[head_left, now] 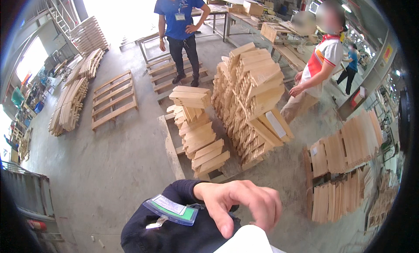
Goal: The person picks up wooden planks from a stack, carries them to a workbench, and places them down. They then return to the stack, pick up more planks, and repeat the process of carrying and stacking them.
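My left hand (244,203), in a dark sleeve, reaches across my front at the bottom of the view. Its fingers curl downward and the thumb points down, apart from them. A smooth white thing (248,242) at the lower edge lies between thumb and fingers and partly covers them. Whether they grip it or something behind it is hidden. To the left of the hand an identity badge (172,209) in a clear sleeve hangs on my dark top. My right hand is out of view. Beyond the hand, stacked wooden slats (203,141) lie on a pallet (171,152).
A taller pile of wooden pieces (248,91) stands beside the slats. One person in a blue shirt (178,17) stands by an empty pallet (114,100); another in a white and red shirt (321,56) is at the right. More boards (345,144) lie at the right.
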`<state>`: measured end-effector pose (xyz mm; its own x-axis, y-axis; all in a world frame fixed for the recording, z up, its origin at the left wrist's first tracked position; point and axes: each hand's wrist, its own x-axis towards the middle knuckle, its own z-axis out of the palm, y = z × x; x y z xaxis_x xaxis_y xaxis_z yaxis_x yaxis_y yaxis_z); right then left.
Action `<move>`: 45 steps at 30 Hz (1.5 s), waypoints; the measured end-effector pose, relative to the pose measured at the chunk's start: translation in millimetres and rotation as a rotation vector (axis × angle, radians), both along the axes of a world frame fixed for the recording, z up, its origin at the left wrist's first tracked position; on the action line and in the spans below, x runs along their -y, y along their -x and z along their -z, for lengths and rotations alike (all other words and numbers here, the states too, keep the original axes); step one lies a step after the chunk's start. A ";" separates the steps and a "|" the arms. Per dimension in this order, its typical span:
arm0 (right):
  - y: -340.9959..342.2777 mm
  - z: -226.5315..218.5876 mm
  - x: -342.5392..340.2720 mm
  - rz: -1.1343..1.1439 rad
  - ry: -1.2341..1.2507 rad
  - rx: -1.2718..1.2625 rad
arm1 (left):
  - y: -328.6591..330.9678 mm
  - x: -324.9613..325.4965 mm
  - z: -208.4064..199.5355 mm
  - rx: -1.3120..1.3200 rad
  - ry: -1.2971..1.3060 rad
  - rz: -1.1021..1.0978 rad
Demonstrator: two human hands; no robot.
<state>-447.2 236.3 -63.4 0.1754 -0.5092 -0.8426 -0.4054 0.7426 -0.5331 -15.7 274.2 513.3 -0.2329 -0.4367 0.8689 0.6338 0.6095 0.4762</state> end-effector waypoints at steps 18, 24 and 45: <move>79.8 -31.0 42.6 -0.015 0.026 -0.091 | 112.1 96.0 8.4 -0.095 -0.221 0.370; 111.2 -20.3 72.4 -0.004 0.055 -0.113 | 142.5 128.0 9.9 -0.185 -0.148 0.300; 55.4 -36.8 236.2 0.120 0.088 -0.050 | 76.5 304.3 32.0 0.101 -0.376 0.202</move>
<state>-502.6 0.0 -26.6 0.0685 -0.5959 -0.8001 -0.3443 0.7386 -0.5795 -92.2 -30.1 481.4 -0.4220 -0.6552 0.6265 0.6610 0.2505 0.7073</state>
